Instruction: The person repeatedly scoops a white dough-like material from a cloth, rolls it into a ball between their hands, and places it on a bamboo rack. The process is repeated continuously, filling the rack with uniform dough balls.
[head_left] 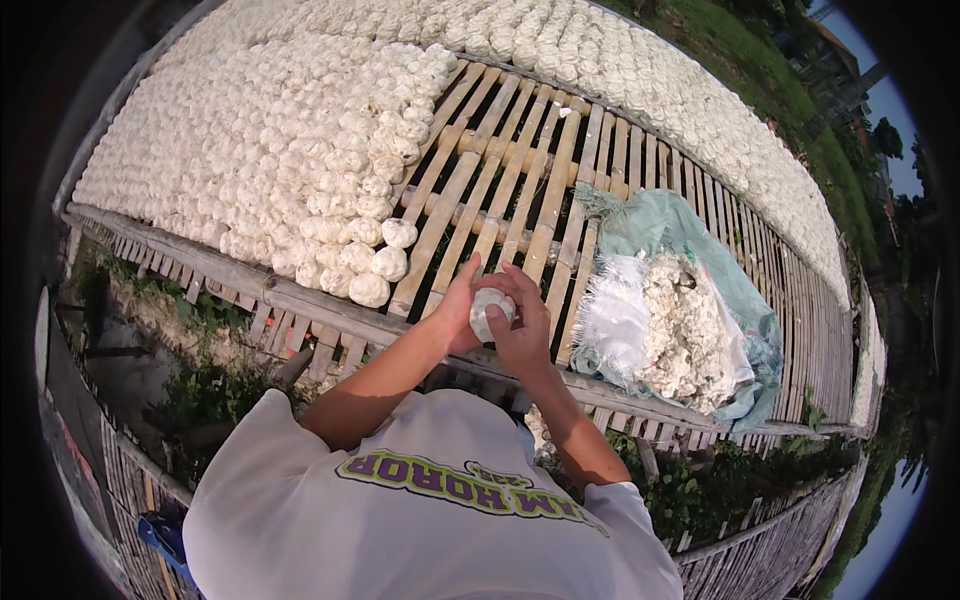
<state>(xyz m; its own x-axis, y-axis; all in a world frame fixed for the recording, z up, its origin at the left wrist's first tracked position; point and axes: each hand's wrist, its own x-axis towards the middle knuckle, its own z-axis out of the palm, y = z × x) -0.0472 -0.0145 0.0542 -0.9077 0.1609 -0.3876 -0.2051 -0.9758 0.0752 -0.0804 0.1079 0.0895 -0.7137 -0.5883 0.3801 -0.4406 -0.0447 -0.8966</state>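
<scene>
Right now both hands meet over the slatted bamboo drying rack (520, 190), just beyond its near rail: the left hand (459, 305) and the right hand (522, 325) are cupped together and closed around 1 small white lump of soft pressed material (490, 308), fingers wrapped over its top and sides, so only a patch of it shows between them. From the lump, the packed field of white rounded pieces (280, 150) already laid on the rack sits at 10 o'clock, its nearest pieces just beside the bare slats, while the open pale-green woven sack (690, 235) with its heap of loose white crumbly material (685, 340) lies at 3 o'clock, near but not touching the hands. A long band of more white pieces (700, 110) runs along the far edge at 1 o'clock. As I judge it, the main risk is the gaps: the slats below the hands are spaced apart with weeds and ground showing underneath, so a loosened grip could let the lump, or crumbs squeezed off it, fall through. Pressing too hard might break it up; a careless elbow could nudge the edge pieces off the near rail
</scene>
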